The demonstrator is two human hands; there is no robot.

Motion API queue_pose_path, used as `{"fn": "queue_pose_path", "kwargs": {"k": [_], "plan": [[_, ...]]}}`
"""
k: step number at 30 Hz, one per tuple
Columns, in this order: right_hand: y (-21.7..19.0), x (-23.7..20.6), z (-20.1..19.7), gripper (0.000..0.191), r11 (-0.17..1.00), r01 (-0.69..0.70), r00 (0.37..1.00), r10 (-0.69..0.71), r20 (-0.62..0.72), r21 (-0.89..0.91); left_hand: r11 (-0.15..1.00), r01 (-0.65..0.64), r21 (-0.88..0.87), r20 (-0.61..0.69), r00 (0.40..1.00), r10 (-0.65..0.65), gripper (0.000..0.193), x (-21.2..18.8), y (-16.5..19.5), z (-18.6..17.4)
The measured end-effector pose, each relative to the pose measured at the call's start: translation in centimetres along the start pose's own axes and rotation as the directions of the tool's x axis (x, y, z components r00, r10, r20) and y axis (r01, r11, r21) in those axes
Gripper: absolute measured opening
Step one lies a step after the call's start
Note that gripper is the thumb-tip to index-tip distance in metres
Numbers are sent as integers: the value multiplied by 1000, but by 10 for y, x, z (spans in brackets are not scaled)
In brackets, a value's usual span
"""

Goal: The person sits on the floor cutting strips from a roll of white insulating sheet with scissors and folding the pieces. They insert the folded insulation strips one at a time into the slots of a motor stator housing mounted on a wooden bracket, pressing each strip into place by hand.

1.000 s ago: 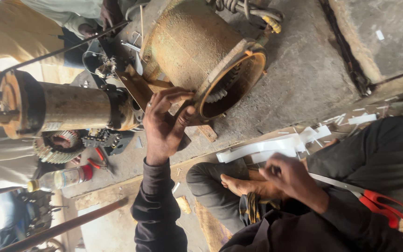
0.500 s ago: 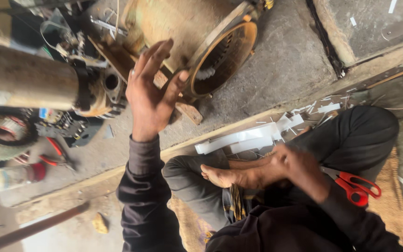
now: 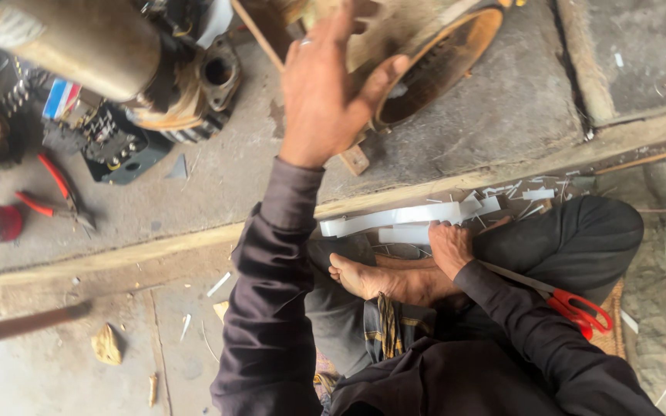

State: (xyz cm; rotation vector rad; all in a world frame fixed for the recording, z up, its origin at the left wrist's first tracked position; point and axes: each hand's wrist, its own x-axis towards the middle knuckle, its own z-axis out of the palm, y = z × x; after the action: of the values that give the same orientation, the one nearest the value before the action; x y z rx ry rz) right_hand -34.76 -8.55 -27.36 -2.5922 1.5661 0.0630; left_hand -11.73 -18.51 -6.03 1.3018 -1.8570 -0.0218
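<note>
- Since half a second before, the left hand (image 3: 325, 92) had been lifted further toward the top of the view, and the right hand (image 3: 450, 246) had been lowered onto the white paper strips (image 3: 402, 218).
- Its fingers (image 3: 379, 77) were spread open, nothing held, in front of the round motor housing (image 3: 441, 54) on the concrete floor (image 3: 487, 131).
- The right hand was laid closed on the strips, just above the bare foot (image 3: 379, 279); a firm grasp could not be told.
- Red-handled scissors (image 3: 576, 308) were seen beside the knee, red pliers (image 3: 52, 192) well apart at the left.
</note>
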Motion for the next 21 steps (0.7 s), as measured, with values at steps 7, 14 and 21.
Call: {"fn": "queue_pose_path", "kwargs": {"k": [7, 14, 21], "plan": [[26, -1, -35, 16, 985, -44, 996, 31, 80, 168, 1000, -20, 5, -19, 1000, 20, 44, -2, -4, 21], [19, 17, -26, 13, 999, -32, 979, 25, 201, 36, 997, -60, 40, -30, 998, 61, 44, 10, -5, 17], [7, 15, -37, 16, 907, 11, 940, -152, 304, 421, 998, -35, 53, -23, 999, 37, 47, 19, -18, 22]]}}
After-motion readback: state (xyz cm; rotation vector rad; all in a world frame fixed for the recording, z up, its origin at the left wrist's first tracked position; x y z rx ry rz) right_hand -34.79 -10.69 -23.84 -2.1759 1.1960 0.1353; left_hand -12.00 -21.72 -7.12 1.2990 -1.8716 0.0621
